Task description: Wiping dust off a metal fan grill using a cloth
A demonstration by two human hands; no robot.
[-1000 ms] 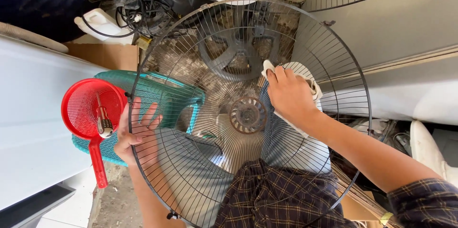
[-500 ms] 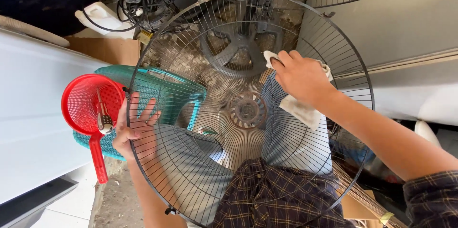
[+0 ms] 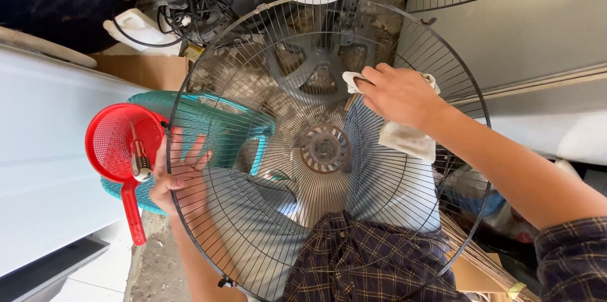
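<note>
A large round wire fan guard (image 3: 265, 43) rests against my lap, its dark metal spokes running to a rusty centre hub (image 3: 324, 148). My left hand (image 3: 180, 172) grips the guard's left rim, fingers spread behind the wires. My right hand (image 3: 398, 95) presses a dirty white cloth (image 3: 408, 139) onto the upper right part of the wires.
A red plastic strainer (image 3: 120, 144) holding a screwdriver lies on a teal basket (image 3: 215, 125) at the left. Another fan's grey motor mount (image 3: 319, 62) and tangled cables (image 3: 190, 11) sit behind. A white surface (image 3: 44, 150) is at the left, a grey wall (image 3: 537, 30) at the right.
My right hand has slid the cloth upward across the guard's wires. The left hand has stayed on the rim.
</note>
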